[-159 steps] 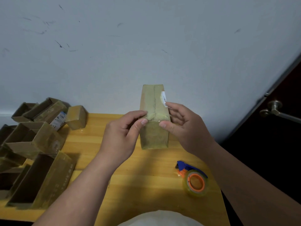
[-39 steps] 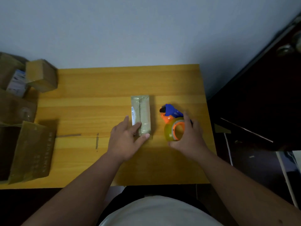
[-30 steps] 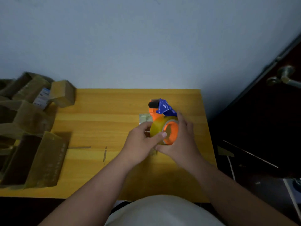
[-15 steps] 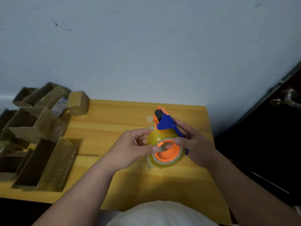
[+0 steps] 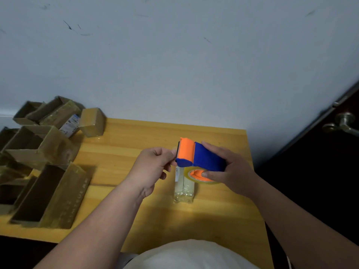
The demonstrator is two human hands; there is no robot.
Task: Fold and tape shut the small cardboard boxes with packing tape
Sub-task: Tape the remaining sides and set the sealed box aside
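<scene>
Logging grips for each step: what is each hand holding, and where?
Right hand grips the tape dispenser by its blue body and roll. Left hand pinches at its orange front edge, presumably the tape end.

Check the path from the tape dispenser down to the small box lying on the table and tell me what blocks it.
Nothing visible blocks it. The right hand holds the tape dispenser in the air directly above the small box, whose near end lies bare on the table. The left hand pinches at the dispenser's front edge, left of the box, not over it.

One head-worn camera, looking forward and down.
It sat close above the wooden table (image 5: 136, 210), facing the wall (image 5: 174, 65) behind it.
</scene>
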